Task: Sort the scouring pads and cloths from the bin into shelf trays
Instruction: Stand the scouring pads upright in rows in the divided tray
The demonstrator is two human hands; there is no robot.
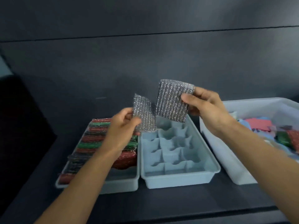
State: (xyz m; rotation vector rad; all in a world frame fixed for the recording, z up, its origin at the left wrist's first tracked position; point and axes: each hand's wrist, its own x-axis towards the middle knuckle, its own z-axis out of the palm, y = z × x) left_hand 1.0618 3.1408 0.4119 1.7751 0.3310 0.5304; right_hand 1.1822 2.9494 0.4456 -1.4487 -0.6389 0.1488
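Observation:
My left hand (123,126) pinches a small silver mesh scouring pad (144,115) above the gap between two trays. My right hand (208,109) grips a larger silver scouring pad (173,101), held upright over the far end of the divided pale-blue tray (179,175), whose compartments hold nothing. The left tray (123,181) is packed with rows of red, green and dark scouring pads (95,139). The white bin (239,172) at the right holds mixed cloths and pads (258,125).
Both trays and the bin stand on a dark shelf (178,204) with a dark back wall behind. A black object (19,120) sits at the far left. The shelf's front edge runs along the bottom of the view.

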